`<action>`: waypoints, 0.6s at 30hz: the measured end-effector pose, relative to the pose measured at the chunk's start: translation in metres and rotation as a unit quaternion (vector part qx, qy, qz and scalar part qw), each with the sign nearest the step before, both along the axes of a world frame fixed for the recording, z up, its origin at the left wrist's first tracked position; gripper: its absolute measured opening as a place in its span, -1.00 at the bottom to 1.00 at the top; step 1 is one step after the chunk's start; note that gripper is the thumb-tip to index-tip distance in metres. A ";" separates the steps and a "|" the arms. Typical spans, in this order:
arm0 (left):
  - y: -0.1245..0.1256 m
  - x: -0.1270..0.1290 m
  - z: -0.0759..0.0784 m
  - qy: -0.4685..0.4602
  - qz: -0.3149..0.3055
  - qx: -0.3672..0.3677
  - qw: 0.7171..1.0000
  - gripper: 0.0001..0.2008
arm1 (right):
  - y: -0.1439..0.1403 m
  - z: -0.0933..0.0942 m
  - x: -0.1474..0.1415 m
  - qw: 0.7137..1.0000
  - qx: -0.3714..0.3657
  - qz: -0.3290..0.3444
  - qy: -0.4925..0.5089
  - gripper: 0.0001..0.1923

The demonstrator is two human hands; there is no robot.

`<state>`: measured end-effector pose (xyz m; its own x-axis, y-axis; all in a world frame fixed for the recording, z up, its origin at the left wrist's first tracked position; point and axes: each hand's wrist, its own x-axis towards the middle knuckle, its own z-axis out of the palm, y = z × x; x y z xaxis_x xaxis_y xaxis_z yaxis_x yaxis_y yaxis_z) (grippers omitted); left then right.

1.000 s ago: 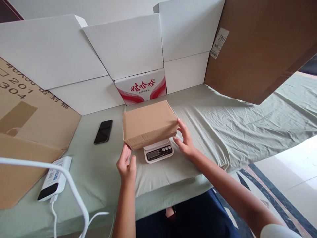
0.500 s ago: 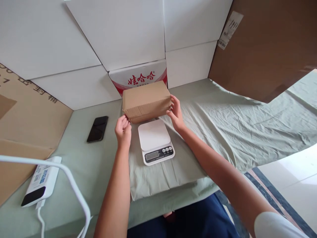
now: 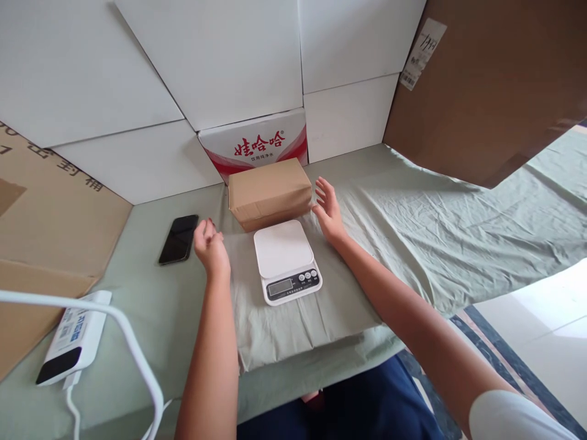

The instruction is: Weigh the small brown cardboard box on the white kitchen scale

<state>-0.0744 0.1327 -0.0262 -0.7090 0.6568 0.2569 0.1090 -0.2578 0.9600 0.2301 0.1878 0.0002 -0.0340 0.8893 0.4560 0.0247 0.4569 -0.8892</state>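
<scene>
A closed brown cardboard box (image 3: 270, 190) rests on the green cloth, just behind a white digital kitchen scale (image 3: 285, 250). The scale's platform is bare and its display looks blank. To the left of the box, my left hand (image 3: 211, 244) is raised with loosely curled fingers, apart from the box and beside a black smartphone (image 3: 178, 239). My right hand (image 3: 327, 209) stands at the box's right end, fingers spread, with a small gap between them and the cardboard. Neither hand holds anything.
White panels (image 3: 238, 61) and a red-and-white printed carton (image 3: 261, 143) line the back. Large cardboard sheets stand at left (image 3: 59, 232) and right (image 3: 477, 85). A white power bank (image 3: 76, 336) with a cable (image 3: 137, 348) lies at lower left. The cloth's front edge hangs near my lap.
Both hands have let go of the cardboard box, which has come down onto the cloth. My left hand has moved left toward the phone; my right hand has opened slightly away from the box.
</scene>
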 end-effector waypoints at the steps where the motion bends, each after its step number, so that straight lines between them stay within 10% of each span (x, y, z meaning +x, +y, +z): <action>1: 0.001 0.000 0.000 -0.004 -0.002 0.000 1.000 -0.32 | -0.001 0.000 0.000 1.000 0.000 0.005 -0.007 -0.19; 9: 0.003 0.027 0.002 0.014 -0.183 -0.036 0.982 -0.19 | 0.000 -0.007 -0.009 0.998 0.004 0.051 -0.022 -0.15; 18: -0.010 0.038 0.028 0.061 -0.169 0.036 0.983 -0.15 | -0.011 0.009 -0.009 0.998 0.057 0.021 -0.021 -0.14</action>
